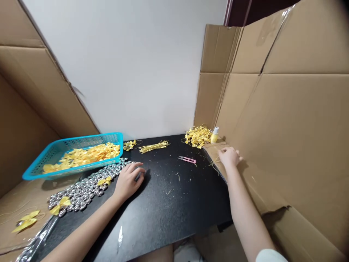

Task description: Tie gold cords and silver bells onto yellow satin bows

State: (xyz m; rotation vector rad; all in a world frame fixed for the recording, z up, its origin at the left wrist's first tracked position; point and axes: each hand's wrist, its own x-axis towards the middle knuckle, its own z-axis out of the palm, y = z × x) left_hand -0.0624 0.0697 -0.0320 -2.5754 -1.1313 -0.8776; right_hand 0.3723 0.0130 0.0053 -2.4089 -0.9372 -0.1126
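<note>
My left hand rests on the black tabletop with fingers loosely bent and apart, holding nothing. Beside it lies a mat of shiny silver beads, with yellow ribbon bows on it. On the right, my right hand is over a cardboard strip, its fingers bent together. Thin yellow cord trails from its fingertips; the grip is partly hidden. Nearby are a small yellow bottle with a white cap, a heap of yellow bows and pink thread snips.
A turquoise basket of yellow bows stands at the left. A bundle of gold twist ties lies at the back. Cardboard walls flank the table. One bow with a bead lies at the left front.
</note>
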